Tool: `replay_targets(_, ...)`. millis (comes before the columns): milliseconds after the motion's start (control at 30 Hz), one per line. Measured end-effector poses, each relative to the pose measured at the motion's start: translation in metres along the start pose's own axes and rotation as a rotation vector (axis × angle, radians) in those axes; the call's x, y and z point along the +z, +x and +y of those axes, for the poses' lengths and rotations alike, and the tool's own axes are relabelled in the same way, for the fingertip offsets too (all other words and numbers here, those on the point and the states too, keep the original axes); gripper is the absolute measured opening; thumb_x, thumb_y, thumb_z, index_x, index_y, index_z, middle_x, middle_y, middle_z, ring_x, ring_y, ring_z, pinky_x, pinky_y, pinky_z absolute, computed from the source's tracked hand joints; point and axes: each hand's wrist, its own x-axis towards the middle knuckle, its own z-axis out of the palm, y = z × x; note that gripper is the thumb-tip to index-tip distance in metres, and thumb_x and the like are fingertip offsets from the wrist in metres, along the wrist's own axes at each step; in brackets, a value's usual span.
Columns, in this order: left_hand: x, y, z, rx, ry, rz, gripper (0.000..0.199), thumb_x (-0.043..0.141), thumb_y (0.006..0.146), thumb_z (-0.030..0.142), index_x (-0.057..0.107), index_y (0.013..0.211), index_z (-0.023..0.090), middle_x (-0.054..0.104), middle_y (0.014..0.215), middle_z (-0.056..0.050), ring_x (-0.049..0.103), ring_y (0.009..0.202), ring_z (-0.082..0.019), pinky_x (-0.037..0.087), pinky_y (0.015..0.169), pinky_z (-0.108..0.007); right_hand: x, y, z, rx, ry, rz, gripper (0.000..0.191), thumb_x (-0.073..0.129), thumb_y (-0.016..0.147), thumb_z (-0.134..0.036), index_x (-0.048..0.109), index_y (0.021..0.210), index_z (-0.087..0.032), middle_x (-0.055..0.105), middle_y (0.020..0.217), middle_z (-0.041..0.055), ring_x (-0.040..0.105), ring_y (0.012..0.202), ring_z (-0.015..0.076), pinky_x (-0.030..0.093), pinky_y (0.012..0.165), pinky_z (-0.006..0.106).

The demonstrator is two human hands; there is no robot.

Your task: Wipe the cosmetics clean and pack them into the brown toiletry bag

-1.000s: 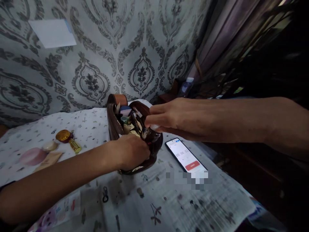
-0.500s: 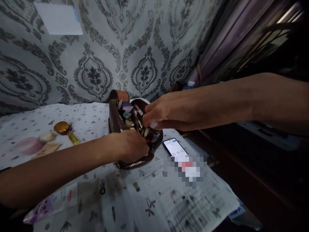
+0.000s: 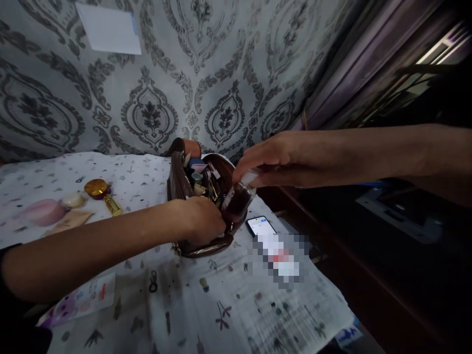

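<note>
A brown zipped bag [image 3: 178,179] lies open on the patterned cloth, filled with small cosmetics. Between the fingers of my right hand [image 3: 273,160] is a small clear bottle of dark red liquid [image 3: 238,200], gripped by its pale cap and tilted over the bag's right side. My left hand [image 3: 204,220] is closed at the bag's near edge, its fingertips hidden inside the opening; whether they pinch the bag's rim or something in it does not show. Among the contents are a green-lidded jar [image 3: 196,178] and a dark blue item [image 3: 198,165].
On the left lie a round amber item [image 3: 96,188], a gold tube [image 3: 112,205], a pink puff-like item [image 3: 44,212], a cream round item [image 3: 73,199] and a tan packet [image 3: 72,221]. A phone [image 3: 262,226] rests right of the bag. A purple-white packet [image 3: 86,297] is near my left forearm.
My right hand has drawn the red bottle up and to the right, partly out of the bag. The left hand stays at the bag's near edge. The view has shifted slightly.
</note>
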Motion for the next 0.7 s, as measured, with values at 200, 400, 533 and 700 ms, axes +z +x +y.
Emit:
replay_targets(200, -0.002, 0.000, 0.002, 0.006, 0.034, -0.105, 0.011, 0.066, 0.074, 0.007, 0.074, 0.080, 0.014, 0.078, 0.089, -0.015, 0.072, 0.076, -0.028, 0.046, 0.057, -0.032, 0.002, 0.010, -0.008, 0.026, -0.135, -0.068, 0.025, 0.045, 0.099, -0.011, 0.069, 0.100, -0.016, 0.071, 0.092, 0.0012, 0.060, 0.080, 0.0115, 0.046, 0.075, 0.026)
replay_targets(400, 0.004, 0.002, 0.000, -0.032, 0.047, -0.075, 0.015, 0.066, 0.078, 0.014, 0.076, 0.089, 0.015, 0.077, 0.094, -0.016, 0.071, 0.082, -0.029, 0.050, 0.065, -0.033, 0.009, 0.040, -0.015, 0.056, -0.339, -0.204, 0.023, 0.050, 0.091, -0.003, 0.067, 0.080, -0.015, 0.064, 0.076, -0.0014, 0.056, 0.071, 0.0116, 0.041, 0.069, 0.026)
replay_targets(533, 0.003, 0.001, 0.001, -0.046, 0.026, -0.116, 0.018, 0.066, 0.076, 0.011, 0.077, 0.090, 0.015, 0.078, 0.090, -0.015, 0.071, 0.079, -0.028, 0.052, 0.065, -0.034, 0.013, 0.045, -0.009, 0.006, -0.275, -0.244, 0.021, 0.052, 0.089, -0.002, 0.067, 0.084, -0.015, 0.066, 0.081, 0.0013, 0.058, 0.074, 0.0136, 0.041, 0.070, 0.026)
replay_targets(700, -0.001, -0.002, 0.003, -0.059, 0.026, -0.106, 0.021, 0.066, 0.076, 0.009, 0.077, 0.093, 0.014, 0.078, 0.095, -0.016, 0.072, 0.082, -0.029, 0.053, 0.066, -0.034, 0.018, 0.037, -0.004, 0.002, -0.243, -0.174, 0.020, 0.051, 0.094, -0.006, 0.069, 0.092, -0.016, 0.069, 0.085, 0.0023, 0.061, 0.078, 0.0142, 0.042, 0.073, 0.027)
